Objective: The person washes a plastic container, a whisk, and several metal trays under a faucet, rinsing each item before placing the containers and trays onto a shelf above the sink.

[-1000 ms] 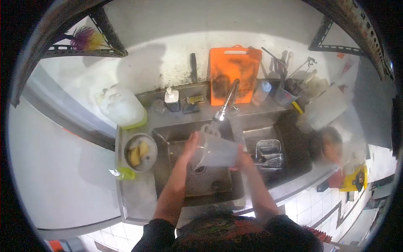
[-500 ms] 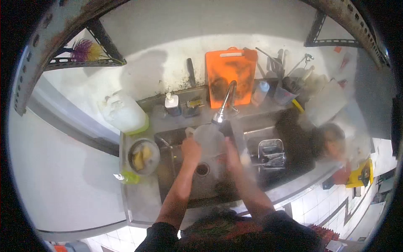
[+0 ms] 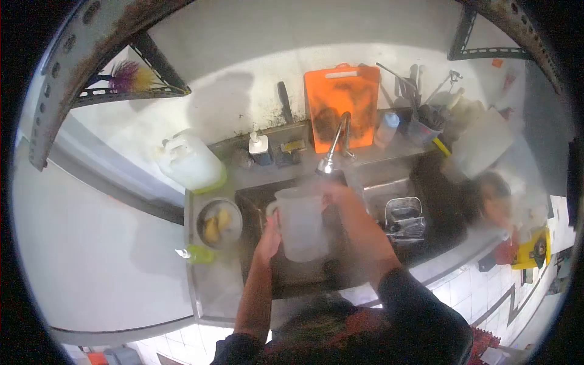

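A translucent white plastic pitcher (image 3: 302,230) is held over the left sink basin, tilted so its side faces up toward me. My left hand (image 3: 269,236) grips it on the left by the handle, with fingers partly hidden. At the pitcher's upper right, by the rim, is my right hand (image 3: 333,193); its fingers are smeared and I cannot make out whether they grip. Just above that hand hangs the metal faucet (image 3: 329,159). Haze blurs the area around the pitcher.
Left of the basin sit a metal bowl with yellowish pieces (image 3: 236,213), a green bottle (image 3: 201,254) and a large jug (image 3: 193,163). Behind stand a soap dispenser (image 3: 259,149) and an orange cutting board (image 3: 322,91). A wire caddy (image 3: 404,228) sits in the right basin.
The pitcher has turned and come lower and nearer, showing its side now. My left hand has shifted down its left side; my right hand has moved up to the rim. The view has shifted slightly.
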The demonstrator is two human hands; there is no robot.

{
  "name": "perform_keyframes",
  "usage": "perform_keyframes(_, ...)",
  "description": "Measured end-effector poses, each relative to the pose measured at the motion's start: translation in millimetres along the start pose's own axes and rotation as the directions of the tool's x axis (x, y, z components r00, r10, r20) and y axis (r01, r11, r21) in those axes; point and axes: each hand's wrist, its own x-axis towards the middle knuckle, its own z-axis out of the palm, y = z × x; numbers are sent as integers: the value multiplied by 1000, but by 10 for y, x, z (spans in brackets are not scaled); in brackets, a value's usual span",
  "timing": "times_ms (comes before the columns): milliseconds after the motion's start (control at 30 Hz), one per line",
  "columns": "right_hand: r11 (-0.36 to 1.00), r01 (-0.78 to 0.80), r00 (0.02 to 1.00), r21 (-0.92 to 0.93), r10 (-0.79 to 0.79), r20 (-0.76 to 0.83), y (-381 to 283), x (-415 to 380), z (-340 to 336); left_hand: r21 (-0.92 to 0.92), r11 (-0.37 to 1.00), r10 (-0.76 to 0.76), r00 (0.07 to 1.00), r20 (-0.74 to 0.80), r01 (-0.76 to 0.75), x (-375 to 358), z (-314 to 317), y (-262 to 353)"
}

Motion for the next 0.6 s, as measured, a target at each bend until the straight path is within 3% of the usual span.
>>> perform_keyframes(67, 933, 75, 973, 351, -145, 179, 251, 93, 15, -333, 925, -234, 966, -113, 185, 199, 83, 136)
perform_keyframes(100, 853, 86, 941, 515, -239, 238, 416, 32, 36, -319, 926, -261, 952, -161, 200, 267, 113, 111)
perform_keyframes(133, 948, 205, 961, 245, -242, 136, 493, -246, 241, -306, 927, -288, 935, -209, 217, 339, 137, 79)
perform_keyframes(167, 961, 272, 962, -56, -271, 27, 496, -656, 549, -103, 979, -196, 944, -264, 175, 431, 103, -92)
perform_keyframes(233, 960, 117, 988, 254, -138, 67, 502, -1160, 699, 316, 946, 11, 967, -255, 73, 675, 206, -448)
perform_keyframes(300, 896, -137, 988, 422, 91, 128, 525, -1430, 604, 217, 973, -59, 994, -93, 78, 485, 529, -299)
perform_keyframes(367, 895, 66, 991, 441, -110, 76, 675, -1552, 545, -108, 960, -243, 962, 126, 257, 476, 448, -369)
perform_keyframes(433, 910, 49, 996, 411, -74, 46, 687, -1582, 573, -205, 905, -348, 926, 145, 372, 538, 411, -461)
perform_keyframes(500, 956, 256, 964, 141, -242, -110, 620, -1620, 597, -282, 875, -351, 917, 188, 393, 625, 473, -456)
perform_keyframes(533, 901, 414, 879, -129, -433, -202, 538, -1759, 714, -311, 874, -319, 924, 212, 373, 525, 607, -351)
perform_keyframes(600, 657, 508, 678, -557, -704, -212, 423, -2026, 899, -381, 875, -221, 947, 234, 299, 413, 790, -303)
